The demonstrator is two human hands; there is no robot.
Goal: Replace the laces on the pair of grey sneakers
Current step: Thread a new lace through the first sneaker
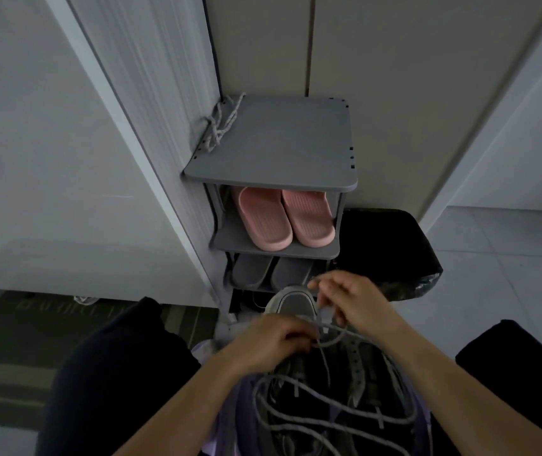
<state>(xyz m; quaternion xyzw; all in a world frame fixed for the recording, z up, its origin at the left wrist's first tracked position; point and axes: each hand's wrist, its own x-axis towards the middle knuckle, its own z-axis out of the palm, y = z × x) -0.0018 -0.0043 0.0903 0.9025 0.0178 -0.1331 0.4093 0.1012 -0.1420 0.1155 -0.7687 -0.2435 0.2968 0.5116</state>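
grey lace (337, 341) pinched by left hand (272, 343) and right hand (351, 301), sneaker (295, 302) beneath

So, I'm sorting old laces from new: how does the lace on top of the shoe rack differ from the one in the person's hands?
The speckled lace is mottled pale and dark; the grey lace is one plain tone. The speckled lace lies bunched at the back left corner of the shoe rack, untouched; the grey lace trails in loose loops over the sneaker, held by the left hand and right hand. Both look like round cords.
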